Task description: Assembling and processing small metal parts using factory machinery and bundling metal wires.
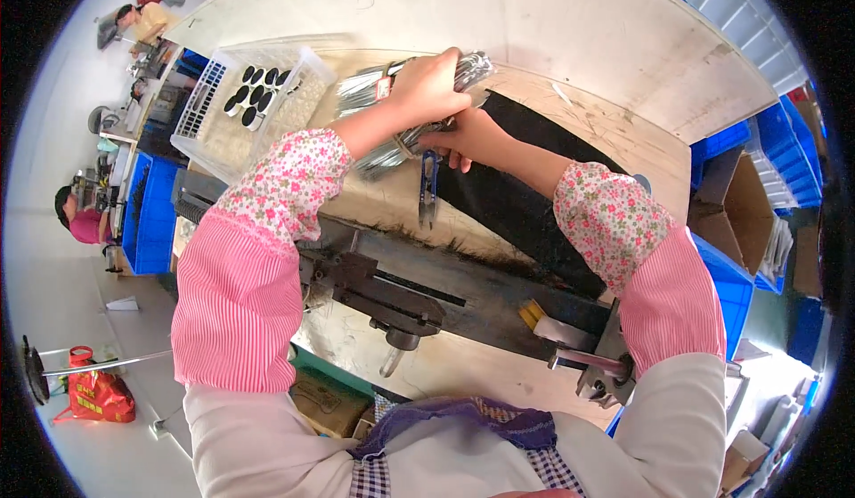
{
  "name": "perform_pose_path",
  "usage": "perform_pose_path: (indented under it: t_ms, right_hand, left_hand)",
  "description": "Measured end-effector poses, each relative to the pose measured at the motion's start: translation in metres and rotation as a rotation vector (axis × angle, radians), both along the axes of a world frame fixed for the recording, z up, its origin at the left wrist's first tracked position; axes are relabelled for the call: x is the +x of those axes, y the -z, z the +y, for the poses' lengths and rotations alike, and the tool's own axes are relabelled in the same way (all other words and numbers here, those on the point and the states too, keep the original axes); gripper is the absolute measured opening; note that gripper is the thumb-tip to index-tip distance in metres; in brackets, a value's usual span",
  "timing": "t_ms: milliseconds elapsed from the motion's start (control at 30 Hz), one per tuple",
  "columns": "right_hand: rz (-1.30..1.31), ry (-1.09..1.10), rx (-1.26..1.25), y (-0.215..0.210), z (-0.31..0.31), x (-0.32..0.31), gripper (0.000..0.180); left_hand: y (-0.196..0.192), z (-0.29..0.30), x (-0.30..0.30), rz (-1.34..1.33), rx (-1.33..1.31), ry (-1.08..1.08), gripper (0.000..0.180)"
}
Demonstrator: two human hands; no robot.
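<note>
A bundle of thin, shiny metal rods (361, 95) lies slantwise at the far middle of the bench, with a small red and white label on it. My left hand (429, 90) is wrapped over the bundle from above. Just below it, my right hand (465, 138) is closed, its fingertips against the near side of the rods beside a narrow tan band (404, 148). What those fingers pinch is hidden. A small pair of dark blue snips (428, 188) is directly under the right fingers, points toward me; whether they touch the hand I cannot tell.
A clear plastic crate (307, 97) with black-topped white pieces stands left of the rods. A black sheet (525, 191) lies right of the snips. A dark metal fixture (374, 293) crosses the bench nearer me. Blue bins and an open carton (735, 213) stand at right.
</note>
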State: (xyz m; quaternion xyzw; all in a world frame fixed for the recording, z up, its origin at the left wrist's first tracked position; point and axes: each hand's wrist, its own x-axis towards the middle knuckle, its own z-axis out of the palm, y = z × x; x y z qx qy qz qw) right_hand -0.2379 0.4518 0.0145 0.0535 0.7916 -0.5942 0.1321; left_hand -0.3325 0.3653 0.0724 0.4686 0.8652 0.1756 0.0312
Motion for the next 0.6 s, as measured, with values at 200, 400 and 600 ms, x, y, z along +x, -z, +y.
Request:
perform_pose_path:
  t_ms: [200, 400, 600]
  right_hand:
    - [-0.005, 0.045, -0.037, 0.009, 0.0, 0.001, 0.05]
    - [-0.049, 0.015, 0.027, -0.004, -0.006, 0.021, 0.046]
    - [-0.203, -0.159, 0.278, -0.011, 0.041, 0.034, 0.052]
  left_hand:
    - [-0.017, 0.039, 0.017, 0.123, 0.371, 0.203, 0.034]
    - [-0.138, 0.072, 0.06, -0.044, 0.828, 0.438, 0.037]
    - [-0.218, 0.027, 0.117, -0.344, 0.619, 0.231, 0.018]
